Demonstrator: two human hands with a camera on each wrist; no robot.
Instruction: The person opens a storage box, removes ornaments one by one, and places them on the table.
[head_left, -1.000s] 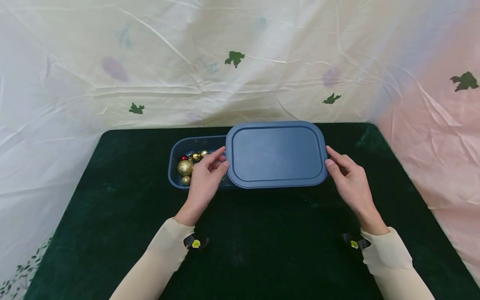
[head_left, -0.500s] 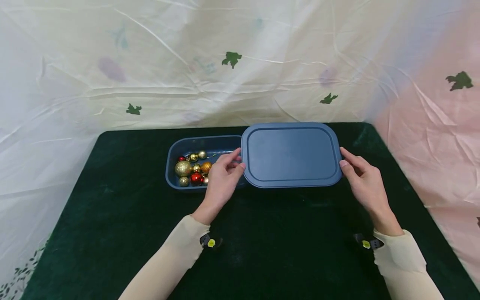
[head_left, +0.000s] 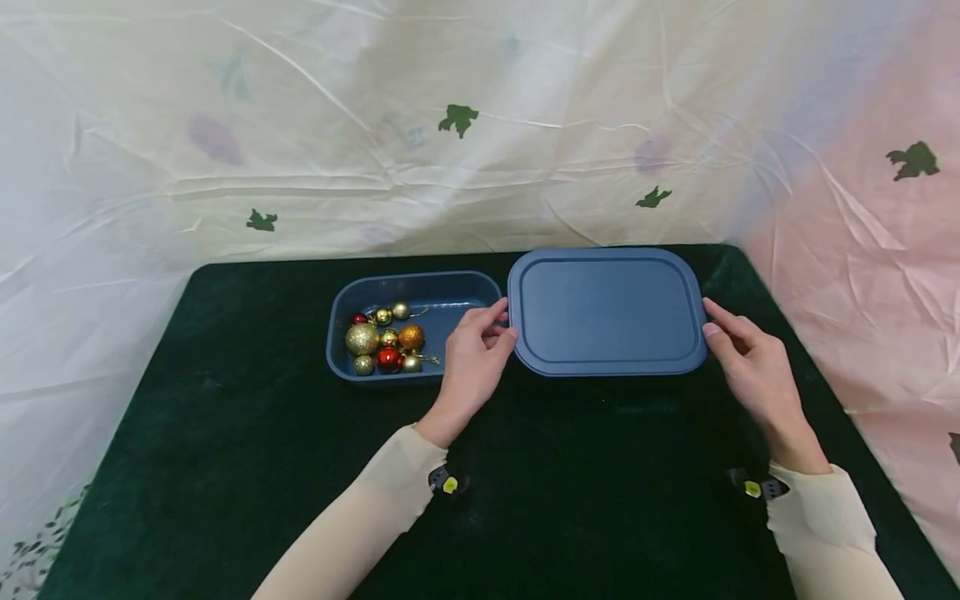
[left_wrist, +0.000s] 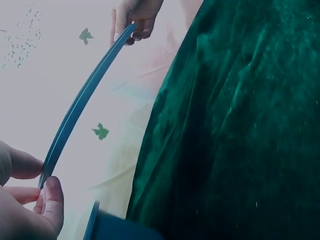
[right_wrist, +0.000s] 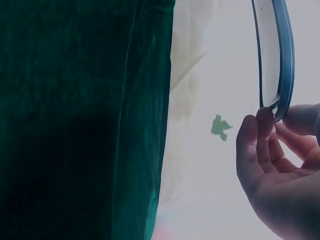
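Observation:
A blue rectangular lid (head_left: 607,312) with rounded corners is held level between both hands, raised above the table in the wrist views. My left hand (head_left: 476,358) pinches its left short edge with thumb and fingers. The opposite edge is pinched by my right hand (head_left: 757,371). In the right wrist view, the lid (right_wrist: 286,60) shows its rim and pale underside. To the left stands an uncovered blue box (head_left: 345,292), its right front corner partly behind my left hand. Inside lie several gold, red and orange bauble ornaments (head_left: 389,359), gathered toward the left end.
The table wears a dark green velvet cloth (head_left: 570,483). A pale printed fabric curtain (head_left: 360,125) rises right behind the table's back edge, with a pink one (head_left: 870,267) along the right side. Each wrist carries a small strapped camera.
Both hands have carried the lid to the right, off the box's right part. More of the box and its baubles now shows; the box itself has stayed in place.

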